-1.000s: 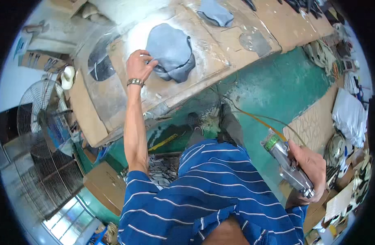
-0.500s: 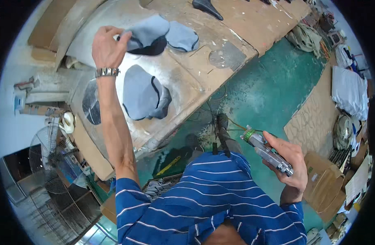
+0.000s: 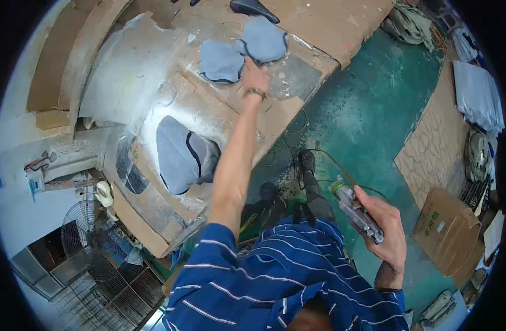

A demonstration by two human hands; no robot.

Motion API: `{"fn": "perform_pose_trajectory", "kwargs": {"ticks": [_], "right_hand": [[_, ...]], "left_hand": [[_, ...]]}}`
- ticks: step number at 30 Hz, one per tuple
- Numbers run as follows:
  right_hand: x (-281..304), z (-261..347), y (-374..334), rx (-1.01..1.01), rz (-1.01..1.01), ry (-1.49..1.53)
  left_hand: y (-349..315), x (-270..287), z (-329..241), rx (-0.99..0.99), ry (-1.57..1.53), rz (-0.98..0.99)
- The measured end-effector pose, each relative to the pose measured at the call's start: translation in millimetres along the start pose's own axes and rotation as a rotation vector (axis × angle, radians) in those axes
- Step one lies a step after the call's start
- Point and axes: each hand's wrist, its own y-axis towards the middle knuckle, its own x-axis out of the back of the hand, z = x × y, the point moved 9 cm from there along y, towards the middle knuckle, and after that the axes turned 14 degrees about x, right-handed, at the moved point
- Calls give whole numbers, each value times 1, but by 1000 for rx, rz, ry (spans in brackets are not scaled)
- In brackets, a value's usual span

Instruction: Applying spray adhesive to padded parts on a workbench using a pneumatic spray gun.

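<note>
My left hand [image 3: 256, 77] reaches far over the table, blurred by motion, with its fingertips at the near edge of a grey padded saddle cover [image 3: 265, 39] with dark edging. Whether it grips this cover cannot be made out. Just left of the hand, a second grey cover [image 3: 221, 59] lies flat. Closer to me is a larger grey cover stack [image 3: 178, 154], a darker piece showing beneath it. Off the table's right side, my right hand [image 3: 385, 226] is closed around a metal spray gun [image 3: 356, 209] with a green ring, its front pointing up and left.
The worktable [image 3: 126, 83] is covered with stained cardboard and whitish residue. A black bicycle saddle [image 3: 254, 9] lies at its far side. A thin brown hose [image 3: 333, 160] runs near the spray gun. A wire fan [image 3: 90, 234] stands at left, a cardboard box [image 3: 446, 231] at right.
My left hand has moved right across the table. The cover it held now lies right of the other grey one. My right hand keeps the spray gun; the whole view has shifted slightly.
</note>
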Motion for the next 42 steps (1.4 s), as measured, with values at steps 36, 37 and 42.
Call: {"fn": "perform_pose_trajectory", "kwargs": {"ticks": [36,37,42], "right_hand": [[-77,150,20,328,226,-119],[-85,159,18,292,172,-145],[-125,215,8,287,109,-287]], "left_hand": [[-195,312,288,-54,459,58],[-199,315,289,-57,434,49],[-238,352,289,13,294,-193]]}}
